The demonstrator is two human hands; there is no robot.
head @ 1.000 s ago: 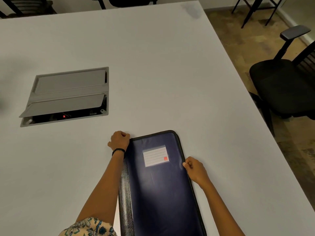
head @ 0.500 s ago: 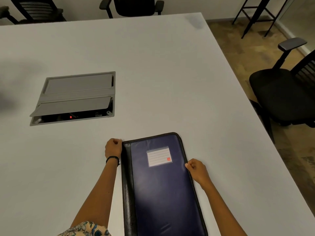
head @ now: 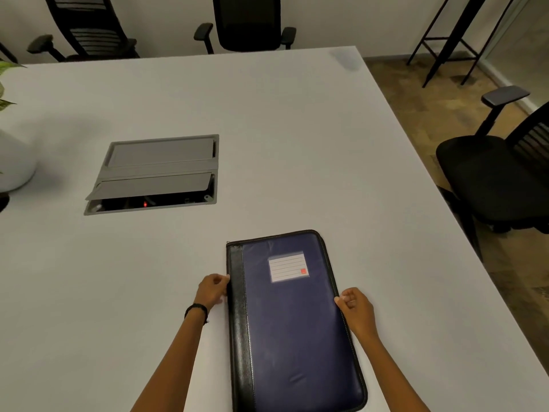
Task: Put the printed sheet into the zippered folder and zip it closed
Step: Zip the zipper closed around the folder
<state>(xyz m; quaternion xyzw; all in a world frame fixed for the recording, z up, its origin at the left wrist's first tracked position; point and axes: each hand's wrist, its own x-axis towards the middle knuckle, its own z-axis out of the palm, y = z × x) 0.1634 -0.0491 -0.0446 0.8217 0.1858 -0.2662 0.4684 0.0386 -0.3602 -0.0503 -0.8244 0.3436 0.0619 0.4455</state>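
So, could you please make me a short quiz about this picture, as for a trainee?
1. True or false: the folder lies shut on the table.
2. The left hand is at the folder's: A. black spine B. top edge C. blue middle.
3. Fill in: the right hand grips the folder's ___ edge.

Key: 1 true; 2 A; 3 right.

Head camera looks forward and down, close over the table point(head: 297, 138)
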